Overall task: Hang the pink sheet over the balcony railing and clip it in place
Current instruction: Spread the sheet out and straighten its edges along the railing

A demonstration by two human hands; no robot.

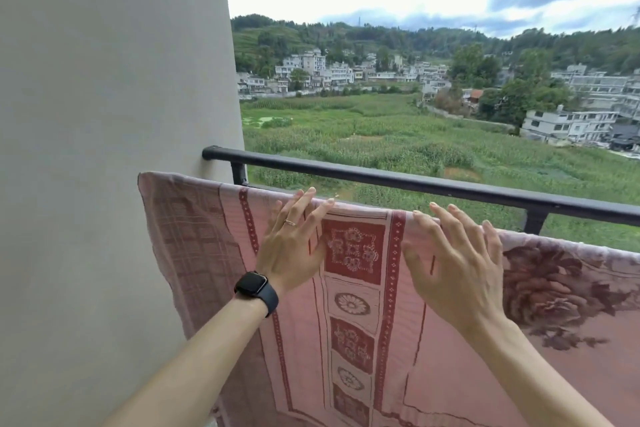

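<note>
The pink sheet [353, 308], with dark red flower squares and a big maroon rose at the right, hangs draped over a line or bar just in front of the black balcony railing [381, 178]. Its top edge runs from the wall at the left to the right frame edge. My left hand [294, 246], with a ring and a black watch on the wrist, lies flat against the sheet near its top edge, fingers spread. My right hand [453, 260] rests beside it, fingers apart, fingertips at the top fold. Neither hand holds anything. No clip shows.
A plain grey wall [110, 114] fills the left side; the railing is fixed to it. Beyond the railing lie green fields, white houses and wooded hills far below. A railing post [535, 220] stands behind the sheet at the right.
</note>
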